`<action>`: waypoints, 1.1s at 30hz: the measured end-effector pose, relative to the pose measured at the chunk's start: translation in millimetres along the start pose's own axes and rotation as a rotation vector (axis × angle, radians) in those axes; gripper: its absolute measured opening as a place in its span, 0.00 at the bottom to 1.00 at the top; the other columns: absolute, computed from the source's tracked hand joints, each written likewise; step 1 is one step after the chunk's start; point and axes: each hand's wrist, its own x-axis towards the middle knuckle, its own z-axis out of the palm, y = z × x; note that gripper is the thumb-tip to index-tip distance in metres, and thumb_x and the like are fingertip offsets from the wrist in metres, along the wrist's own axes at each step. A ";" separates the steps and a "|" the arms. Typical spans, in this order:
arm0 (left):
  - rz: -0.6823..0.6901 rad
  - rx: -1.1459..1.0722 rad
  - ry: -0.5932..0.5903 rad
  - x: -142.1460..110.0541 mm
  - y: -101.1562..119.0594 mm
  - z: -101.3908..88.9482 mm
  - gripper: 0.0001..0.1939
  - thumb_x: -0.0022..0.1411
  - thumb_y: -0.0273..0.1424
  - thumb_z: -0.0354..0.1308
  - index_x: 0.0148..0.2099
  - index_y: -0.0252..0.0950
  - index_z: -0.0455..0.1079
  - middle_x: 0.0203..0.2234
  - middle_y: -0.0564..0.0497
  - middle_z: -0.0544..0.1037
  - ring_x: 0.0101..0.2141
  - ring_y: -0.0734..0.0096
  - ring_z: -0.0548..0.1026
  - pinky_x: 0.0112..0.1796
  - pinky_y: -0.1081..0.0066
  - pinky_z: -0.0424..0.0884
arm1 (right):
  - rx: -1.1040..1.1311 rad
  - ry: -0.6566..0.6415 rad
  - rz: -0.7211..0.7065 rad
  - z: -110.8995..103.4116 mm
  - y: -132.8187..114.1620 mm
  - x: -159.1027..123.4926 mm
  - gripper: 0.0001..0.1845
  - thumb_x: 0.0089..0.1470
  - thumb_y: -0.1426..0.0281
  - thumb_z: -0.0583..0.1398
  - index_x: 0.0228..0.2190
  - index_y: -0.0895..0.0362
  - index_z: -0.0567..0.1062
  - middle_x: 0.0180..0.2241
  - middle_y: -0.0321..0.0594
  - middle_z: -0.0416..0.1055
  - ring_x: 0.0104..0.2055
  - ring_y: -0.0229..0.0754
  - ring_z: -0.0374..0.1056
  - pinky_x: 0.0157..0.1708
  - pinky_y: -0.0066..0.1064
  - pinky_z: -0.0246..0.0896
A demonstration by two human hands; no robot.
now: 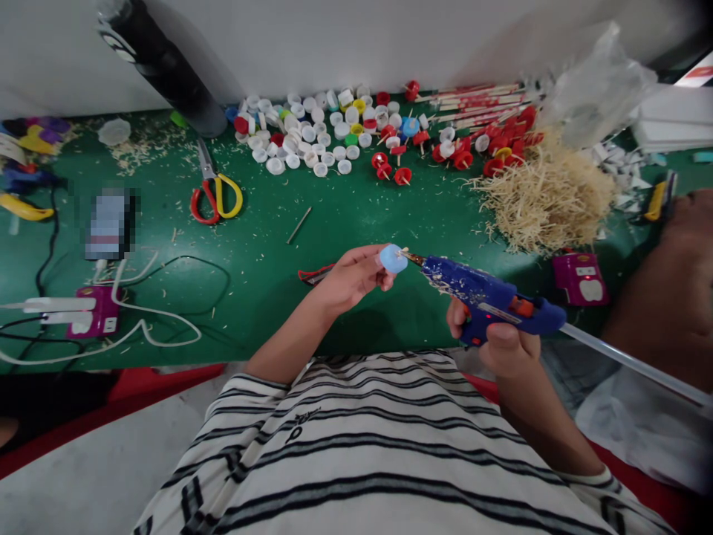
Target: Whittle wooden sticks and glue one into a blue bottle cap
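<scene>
My left hand [362,273] pinches a light blue bottle cap [393,258] above the front of the green table. A short pale stick end shows at the cap's right side. My right hand [504,345] grips a blue glue gun [479,290], with a long clear glue stick [629,362] trailing from its back. Its nozzle tip is at the stick end beside the cap; whether they touch I cannot tell. Wood shavings cling to the gun's barrel. Partly behind my left wrist lies a red-edged tool [315,275], mostly hidden.
Many loose caps [312,134], red caps on sticks [462,157] and wood shavings [551,197] lie along the back. Scissors [215,189], a thin metal rod [299,225], a phone [108,224] and purple power adapters [582,279] are around. Another person's arm [662,275] rests at right.
</scene>
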 end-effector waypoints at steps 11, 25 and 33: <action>-0.012 -0.019 0.019 -1.1 0.3 3.0 0.27 0.50 0.49 0.82 0.41 0.32 0.84 0.23 0.52 0.77 0.25 0.76 0.74 0.30 0.72 0.70 | -0.022 0.059 -0.020 7.6 -10.8 -6.3 0.29 0.60 0.38 0.63 0.29 0.51 0.79 0.27 0.40 0.71 0.26 0.45 0.65 0.26 0.39 0.58; 0.000 -0.013 0.012 -2.5 0.1 3.2 0.27 0.51 0.50 0.81 0.42 0.33 0.84 0.23 0.53 0.76 0.25 0.76 0.74 0.29 0.72 0.70 | -0.025 0.000 -0.075 4.2 -6.3 -3.0 0.27 0.64 0.41 0.62 0.30 0.50 0.79 0.27 0.38 0.71 0.26 0.44 0.65 0.27 0.39 0.56; 0.014 -0.001 -0.012 -3.2 0.3 0.7 0.27 0.51 0.50 0.81 0.41 0.33 0.84 0.24 0.52 0.78 0.25 0.76 0.74 0.30 0.72 0.71 | -0.040 0.052 -0.031 13.4 -18.3 -8.1 0.28 0.64 0.40 0.62 0.30 0.51 0.79 0.28 0.39 0.70 0.28 0.45 0.65 0.30 0.39 0.57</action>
